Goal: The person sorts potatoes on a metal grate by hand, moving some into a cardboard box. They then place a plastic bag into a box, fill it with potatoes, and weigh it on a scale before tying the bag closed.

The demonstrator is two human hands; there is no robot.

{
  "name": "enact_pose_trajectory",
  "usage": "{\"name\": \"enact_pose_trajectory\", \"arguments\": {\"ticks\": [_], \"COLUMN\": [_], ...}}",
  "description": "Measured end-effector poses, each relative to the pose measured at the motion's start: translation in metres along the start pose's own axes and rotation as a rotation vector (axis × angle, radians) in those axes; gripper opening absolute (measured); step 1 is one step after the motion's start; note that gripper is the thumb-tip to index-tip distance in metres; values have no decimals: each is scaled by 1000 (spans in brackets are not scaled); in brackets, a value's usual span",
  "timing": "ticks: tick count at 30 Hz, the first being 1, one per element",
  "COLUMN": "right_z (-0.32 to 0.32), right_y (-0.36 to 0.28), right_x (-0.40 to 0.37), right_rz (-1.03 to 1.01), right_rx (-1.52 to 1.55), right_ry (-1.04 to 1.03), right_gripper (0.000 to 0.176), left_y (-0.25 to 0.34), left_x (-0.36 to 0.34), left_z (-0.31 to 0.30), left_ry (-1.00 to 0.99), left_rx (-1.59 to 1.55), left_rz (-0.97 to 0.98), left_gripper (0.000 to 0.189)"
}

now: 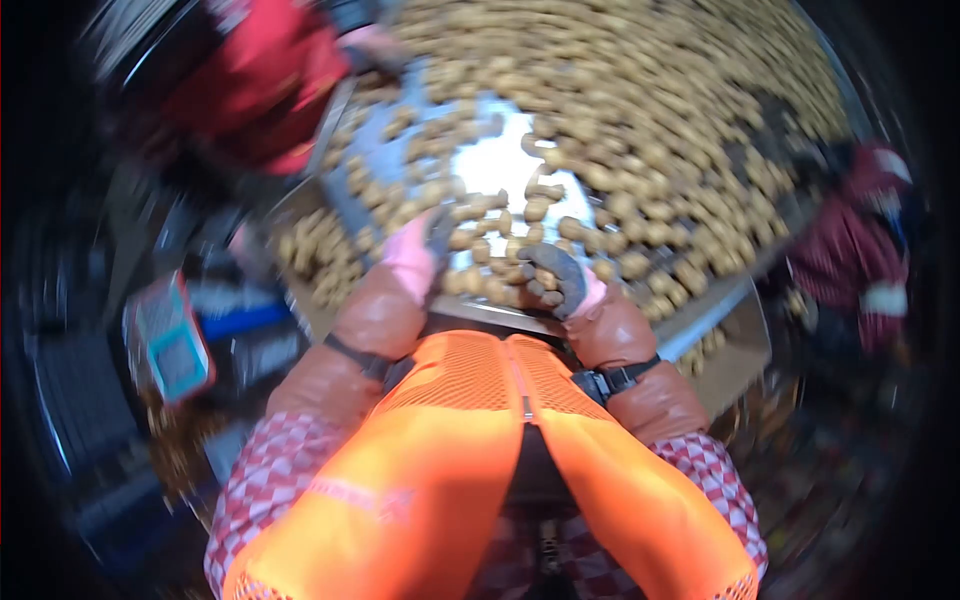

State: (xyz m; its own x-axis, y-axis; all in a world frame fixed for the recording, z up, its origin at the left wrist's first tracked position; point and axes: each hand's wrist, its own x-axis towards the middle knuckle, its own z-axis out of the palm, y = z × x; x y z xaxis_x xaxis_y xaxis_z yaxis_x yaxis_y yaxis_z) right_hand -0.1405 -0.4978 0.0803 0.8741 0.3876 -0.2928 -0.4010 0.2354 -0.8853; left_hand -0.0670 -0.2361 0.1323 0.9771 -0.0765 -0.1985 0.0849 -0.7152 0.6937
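1. I watch potatoes spread across a metal worktop, thickest at the far side.
2. The right hand, in a grey-and-pink glove, curls part-open around a few potatoes at the near edge; I cannot tell how firmly.
3. The left hand, blurred, reaches among potatoes; its opening and any hold I cannot tell.
4. Pale lettering on the orange vest is unreadable, as is the teal-framed display at left.

White glare at the center, motion blur, and dark, fisheye-warped edges mark the view.
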Motion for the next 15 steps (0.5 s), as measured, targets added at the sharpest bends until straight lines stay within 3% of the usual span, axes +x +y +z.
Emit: {"name": "enact_pose_trajectory", "arguments": {"ticks": [1, 2, 3, 4, 6, 7, 9, 10, 12, 13, 15], "right_z": [-12, -16, -16, -17, -22, -23, -19, -21, -20, -23, -32], "right_y": [0, -2, -7, -18, -43, -32, -5, -5, 1, 30, 55], "right_x": [-18, -29, -41, -54, -108, -134, -165, -181, -218, -234, -264], "right_rz": [34, 295, 200, 107, 292, 261, -243, -165, -180, -291, -250], "right_rx": [187, 907, 936, 964, 503, 533, 467, 725, 879, 881, 988], "right_ry": [147, 294, 394, 487, 540, 614, 699, 844, 942, 979, 938], "right_gripper": [33, 32, 31, 31, 33, 33, 30, 28, 26, 27, 33], "left_y": [-2, -8, -10, -10, -16, -19, -19, -6, 3, -3, -11], "left_x": [5, 12, 15, 15, -2, -5, -8, -12, -18, -18, -13], "left_z": [10, 23, 40, 53, 65, 69, 69, 66, 60, 64, 68], "left_ry": [-58, -131, -114, -136, -215, -224, -228, -236, -291, -275, -286], "left_rx": [67, 112, 346, 359, 604, 593, 591, 600, 598, 611, 633], "left_rz": [199, 417, 538, 638, 719, 749, 771, 774, 770, 785, 797], "left_gripper": [41, 43, 59, 62, 60, 58, 55, 53, 51, 51, 51]}}
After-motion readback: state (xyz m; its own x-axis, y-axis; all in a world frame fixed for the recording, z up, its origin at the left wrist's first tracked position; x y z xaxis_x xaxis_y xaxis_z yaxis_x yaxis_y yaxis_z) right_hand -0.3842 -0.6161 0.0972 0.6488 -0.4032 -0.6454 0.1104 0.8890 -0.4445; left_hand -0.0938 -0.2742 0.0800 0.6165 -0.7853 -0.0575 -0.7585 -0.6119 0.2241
